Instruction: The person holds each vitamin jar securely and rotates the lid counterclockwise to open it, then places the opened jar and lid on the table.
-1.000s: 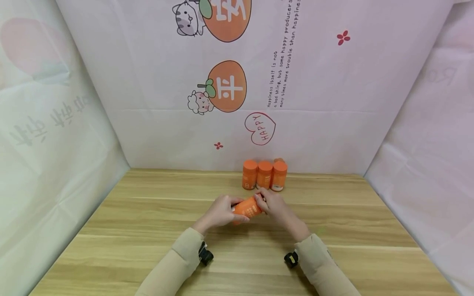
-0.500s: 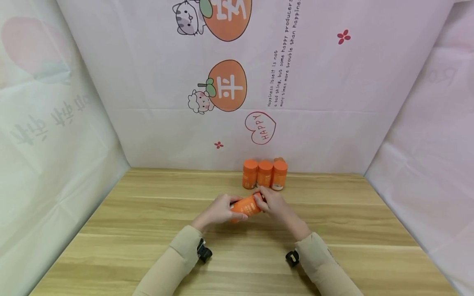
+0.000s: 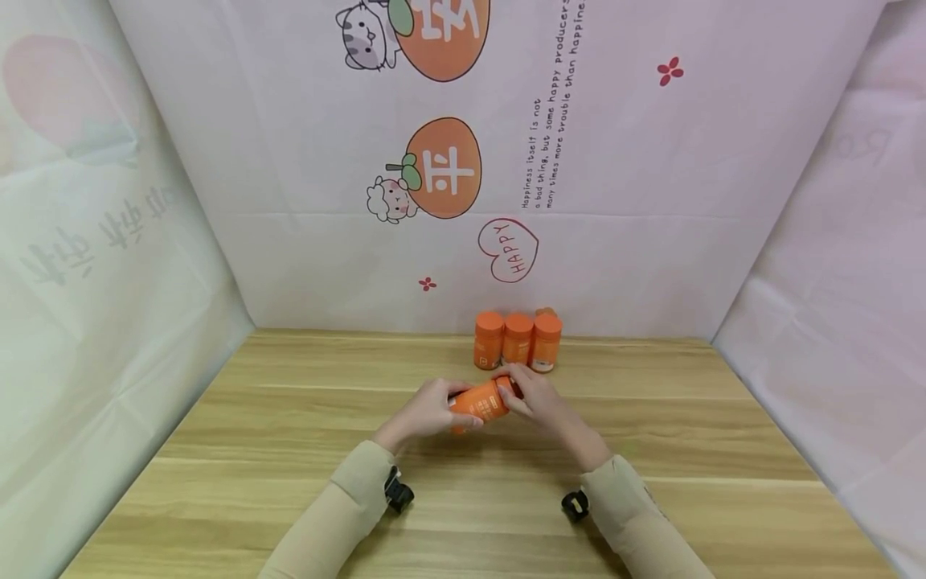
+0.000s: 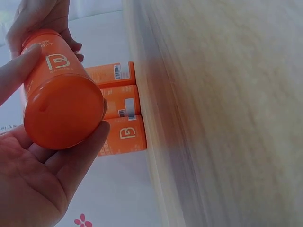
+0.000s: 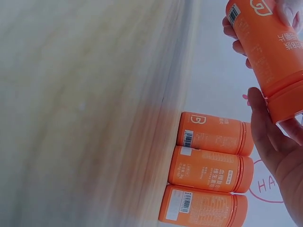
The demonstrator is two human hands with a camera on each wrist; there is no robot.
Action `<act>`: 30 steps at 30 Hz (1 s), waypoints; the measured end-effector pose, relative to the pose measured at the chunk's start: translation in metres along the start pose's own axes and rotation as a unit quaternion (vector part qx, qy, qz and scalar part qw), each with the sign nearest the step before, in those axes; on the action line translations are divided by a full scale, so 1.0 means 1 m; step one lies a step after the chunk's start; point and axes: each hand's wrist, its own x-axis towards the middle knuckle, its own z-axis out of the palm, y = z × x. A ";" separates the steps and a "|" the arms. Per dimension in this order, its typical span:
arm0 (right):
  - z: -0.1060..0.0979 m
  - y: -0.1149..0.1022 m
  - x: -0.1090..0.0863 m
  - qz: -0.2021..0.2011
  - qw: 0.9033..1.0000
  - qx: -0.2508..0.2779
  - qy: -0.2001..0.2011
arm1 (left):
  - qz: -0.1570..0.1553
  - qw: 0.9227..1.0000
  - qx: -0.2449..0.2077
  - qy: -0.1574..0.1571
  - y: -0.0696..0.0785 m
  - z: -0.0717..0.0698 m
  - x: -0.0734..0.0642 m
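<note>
Your left hand [image 3: 428, 412] grasps the tilted bottle [image 3: 483, 404] by its body, your right hand [image 3: 538, 400] curls round its lid [image 5: 286, 104]. You're likely working that lid (three more bottles [image 3: 517, 342] stand just beyond your fingers); next probably wants left steady, right turning.

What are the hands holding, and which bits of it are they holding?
A bottle. The left fingers grip its body near the base, and the right fingers hold its lid.
</note>
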 end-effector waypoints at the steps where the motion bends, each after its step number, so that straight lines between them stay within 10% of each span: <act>1: 0.000 0.000 -0.001 0.010 1.000 0.009 -0.005 | 0.001 1.000 -0.001 0.001 0.000 0.000 0.000; 9: 0.001 -0.002 -0.003 0.127 0.988 0.087 -0.025 | 0.000 1.000 0.002 0.013 -0.002 0.002 -0.001; 30: -0.003 -0.006 0.002 0.258 0.958 0.118 -0.041 | -0.008 0.995 0.084 0.059 0.004 0.006 -0.003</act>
